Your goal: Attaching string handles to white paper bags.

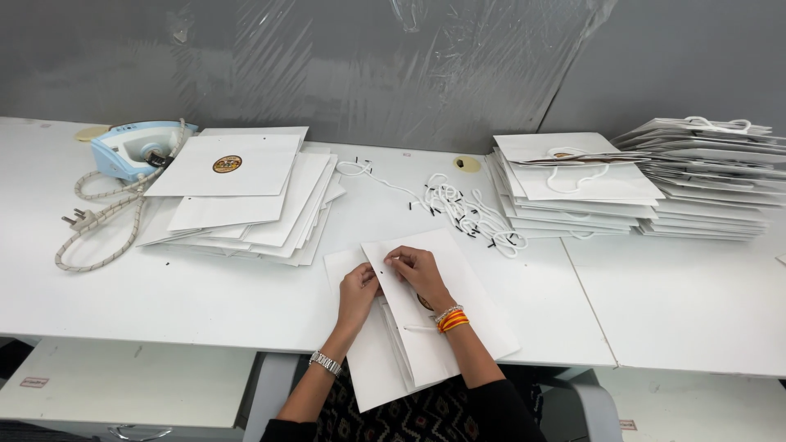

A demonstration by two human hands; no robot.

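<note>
— Nearest the camera: a flat white paper bag (426, 327), lying tilted over the front edge of the white table (205, 295), lower part hanging past the rim.

— And the hands?

— Both on the bag's upper end. Left hand (358, 286) pressed down beside the top edge, fingers curled narrow, apparently pinning the paper; whether anything is pinched between them, impossible to tell. Right hand (416, 266) with fingertips drawn together in a tight pinch at the top edge, seemingly on a thin white cord end, though too small to confirm. Metal watch (325, 363) on the left wrist, orange and beaded bracelets (451, 319) on the right.

— Risks from here?

— Likely a slip of the bag off the table, given the overhang, if the left hand's pressure eases. Possibly a creased or torn top edge from too hard a pull.

— Farther out?

— A loose tangle of white cords with black tips (467, 214) just beyond the bag. Left of that, a spread stack of flat white bags (246, 196), topmost bearing a round dark emblem. At the far left, a pale blue iron (135, 149) with its braided cable (98, 221) coiled alongside. At the far right, two tall stacks of finished bags with cord handles (647, 180). Behind all, a grey wall under plastic sheeting (426, 65).
</note>
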